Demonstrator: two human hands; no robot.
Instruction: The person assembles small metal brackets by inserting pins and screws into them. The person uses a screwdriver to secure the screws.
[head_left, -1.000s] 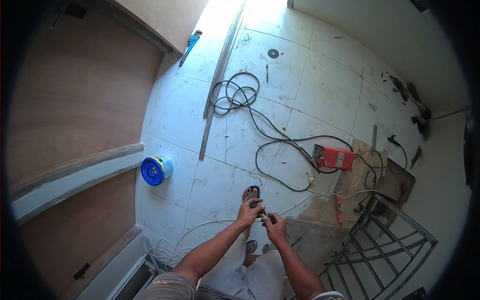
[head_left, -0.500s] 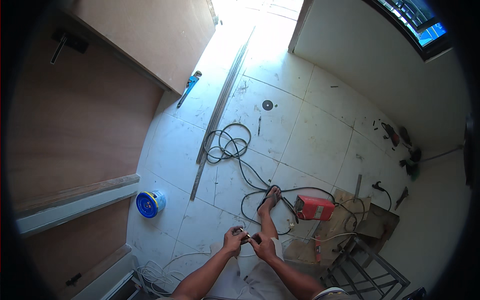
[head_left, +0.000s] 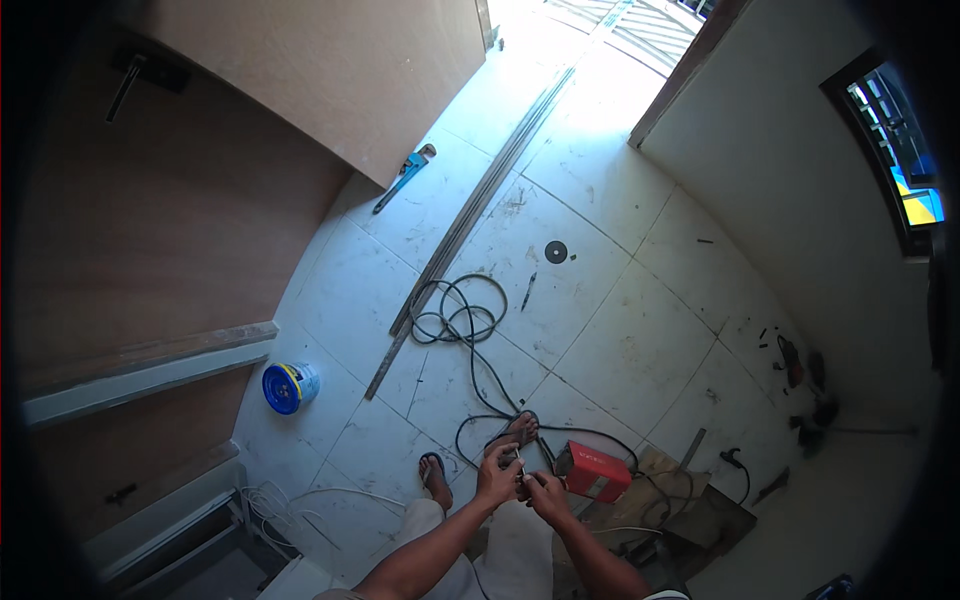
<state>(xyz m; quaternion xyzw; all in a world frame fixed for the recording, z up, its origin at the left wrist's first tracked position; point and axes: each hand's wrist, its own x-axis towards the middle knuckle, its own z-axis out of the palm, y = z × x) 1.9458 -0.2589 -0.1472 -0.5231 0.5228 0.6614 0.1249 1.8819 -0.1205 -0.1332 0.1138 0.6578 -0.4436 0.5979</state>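
My left hand and my right hand are close together in front of my legs, with fingers bent around a small object. A pale, thin end of that object shows beside my left fingers, and a dark part lies between the hands. Its kind is too small to make out. Below and beyond the hands are my feet in flip-flops, with black cable looped on the floor ahead. A red box-shaped machine stands just right of my right hand.
Long metal bars lie toward the bright doorway. A blue pipe wrench, a dark cutting disc and a bucket with a blue lid are on the tiles. White cable lies at lower left; a wooden door juts in at upper left.
The view has turned and shifted, and both my feet now show where only one did before. My hands stay together around the small object, whose visible end now points more upright.
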